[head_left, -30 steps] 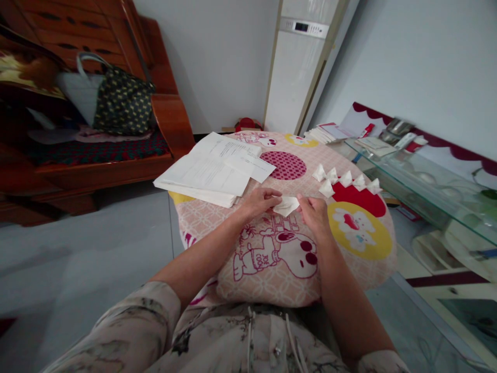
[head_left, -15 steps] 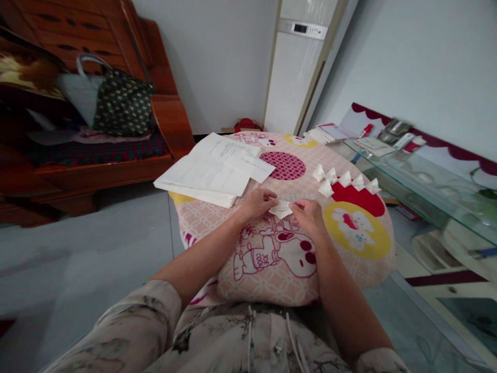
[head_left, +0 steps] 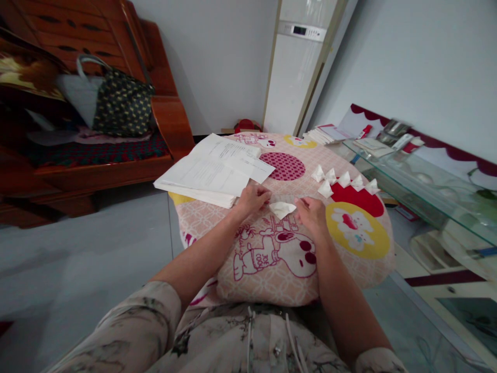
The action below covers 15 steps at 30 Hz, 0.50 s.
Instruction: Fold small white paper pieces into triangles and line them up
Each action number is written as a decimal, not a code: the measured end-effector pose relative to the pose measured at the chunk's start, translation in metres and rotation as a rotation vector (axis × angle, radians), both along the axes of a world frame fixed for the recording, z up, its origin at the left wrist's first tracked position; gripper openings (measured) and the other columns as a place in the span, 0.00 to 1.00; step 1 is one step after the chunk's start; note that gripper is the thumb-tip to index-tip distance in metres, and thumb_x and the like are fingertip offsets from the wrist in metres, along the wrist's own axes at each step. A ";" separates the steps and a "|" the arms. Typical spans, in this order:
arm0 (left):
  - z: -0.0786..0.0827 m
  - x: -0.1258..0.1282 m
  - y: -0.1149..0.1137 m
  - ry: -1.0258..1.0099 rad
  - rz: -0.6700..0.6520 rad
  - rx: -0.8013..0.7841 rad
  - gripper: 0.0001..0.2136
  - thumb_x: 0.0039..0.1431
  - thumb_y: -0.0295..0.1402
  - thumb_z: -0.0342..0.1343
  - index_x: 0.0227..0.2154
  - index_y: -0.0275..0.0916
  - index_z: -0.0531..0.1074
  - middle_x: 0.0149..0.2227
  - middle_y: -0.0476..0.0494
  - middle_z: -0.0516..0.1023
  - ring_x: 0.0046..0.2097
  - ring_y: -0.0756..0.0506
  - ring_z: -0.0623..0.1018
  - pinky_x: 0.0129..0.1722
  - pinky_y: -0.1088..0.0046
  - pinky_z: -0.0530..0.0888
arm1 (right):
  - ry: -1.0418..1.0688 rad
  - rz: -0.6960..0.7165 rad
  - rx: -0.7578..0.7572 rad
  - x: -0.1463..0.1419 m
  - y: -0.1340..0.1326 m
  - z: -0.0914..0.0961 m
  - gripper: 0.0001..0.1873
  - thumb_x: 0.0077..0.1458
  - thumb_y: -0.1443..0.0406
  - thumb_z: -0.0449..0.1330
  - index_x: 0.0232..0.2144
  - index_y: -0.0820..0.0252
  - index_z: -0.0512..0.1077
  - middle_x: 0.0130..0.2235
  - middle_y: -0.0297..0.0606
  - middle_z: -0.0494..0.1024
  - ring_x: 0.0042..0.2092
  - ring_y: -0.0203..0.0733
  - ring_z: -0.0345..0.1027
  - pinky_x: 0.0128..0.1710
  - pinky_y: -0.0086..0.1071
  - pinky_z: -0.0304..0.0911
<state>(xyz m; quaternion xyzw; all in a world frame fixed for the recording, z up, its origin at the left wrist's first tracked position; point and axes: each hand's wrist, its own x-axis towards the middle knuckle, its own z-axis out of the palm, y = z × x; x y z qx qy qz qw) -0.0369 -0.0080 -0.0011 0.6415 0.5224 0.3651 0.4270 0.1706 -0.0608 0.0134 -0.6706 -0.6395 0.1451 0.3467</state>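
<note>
A small folded paper [head_left: 282, 210], whitish and pointed at both sides, is between my two hands low over the tablecloth. My left hand [head_left: 253, 200] is closed in a pinch at its left tip; the exact contact is partly hidden by the fingers. At the right tip, the thumb and forefinger of my right hand [head_left: 311, 212] are pinched together. Several white folded paper pieces [head_left: 345, 180] stand in a rough row to the right on the table. A thick stack of printed sheets [head_left: 205, 171] lies beyond my left hand, with a loose slip [head_left: 261, 170] on its right side.
A patterned cloth [head_left: 267, 290] covers the round table. To the right stands a glass shelf [head_left: 423, 181] holding metal bowls [head_left: 394, 132] and small items. A wooden bench [head_left: 171, 122] with a dark patterned bag [head_left: 123, 103] is at left. A tall white air conditioner [head_left: 293, 67] stands behind.
My hands have moved slightly apart, the left one a little to the left. The folded paper between them shows more of its surface and looks wider.
</note>
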 end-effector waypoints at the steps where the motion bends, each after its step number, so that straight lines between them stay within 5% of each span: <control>1: -0.001 -0.001 0.001 -0.017 0.024 -0.004 0.09 0.61 0.34 0.57 0.31 0.36 0.80 0.29 0.46 0.81 0.27 0.49 0.79 0.27 0.76 0.72 | 0.042 -0.025 0.008 0.003 0.000 -0.001 0.19 0.60 0.56 0.54 0.21 0.59 0.71 0.19 0.35 0.71 0.25 0.39 0.65 0.27 0.31 0.57; 8: -0.002 -0.002 0.001 -0.156 0.060 -0.041 0.07 0.60 0.31 0.58 0.35 0.34 0.79 0.31 0.44 0.82 0.32 0.48 0.80 0.28 0.77 0.76 | 0.187 0.085 0.013 0.015 0.000 -0.007 0.19 0.52 0.65 0.53 0.41 0.64 0.79 0.23 0.32 0.75 0.25 0.39 0.68 0.29 0.31 0.62; 15: -0.001 -0.004 0.000 -0.144 0.043 -0.047 0.08 0.59 0.29 0.57 0.37 0.33 0.79 0.31 0.43 0.81 0.32 0.47 0.81 0.27 0.76 0.76 | -0.040 0.228 -0.001 0.009 -0.003 -0.007 0.16 0.48 0.69 0.55 0.37 0.63 0.81 0.24 0.33 0.74 0.28 0.37 0.65 0.30 0.29 0.56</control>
